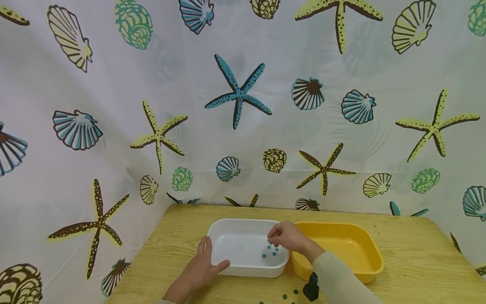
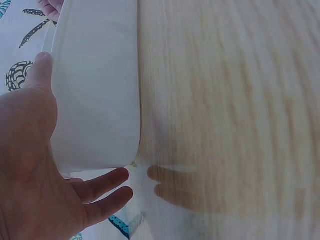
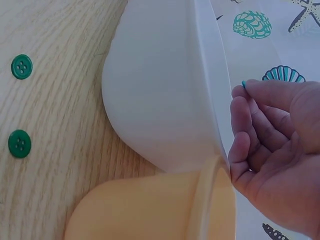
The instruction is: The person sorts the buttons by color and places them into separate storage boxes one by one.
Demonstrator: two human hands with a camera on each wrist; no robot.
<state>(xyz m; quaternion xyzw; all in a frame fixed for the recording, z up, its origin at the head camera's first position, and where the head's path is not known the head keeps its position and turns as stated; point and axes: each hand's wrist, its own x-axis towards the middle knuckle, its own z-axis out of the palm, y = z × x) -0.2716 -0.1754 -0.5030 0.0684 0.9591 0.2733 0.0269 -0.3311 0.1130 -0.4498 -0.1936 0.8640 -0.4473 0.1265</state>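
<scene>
My right hand (image 1: 287, 236) is above the right end of the white tray (image 1: 262, 271), pinching a small green button (image 3: 244, 84) between thumb and forefinger; only its edge shows in the right wrist view. Several green buttons (image 1: 274, 253) lie on the tray floor below that hand. At the tray's left end, my left hand (image 1: 199, 266) rests against the near corner. Its thumb (image 2: 44, 62) is at the rim and its other fingers are extended around the end wall, as the left wrist view shows.
A yellow tray (image 1: 373, 270) stands right beside the white one, under the right forearm. More green buttons (image 3: 20, 144) lie on the wooden table (image 1: 414, 257) in front of the trays. A shell-and-starfish cloth (image 1: 265, 126) hangs behind the table and along its sides.
</scene>
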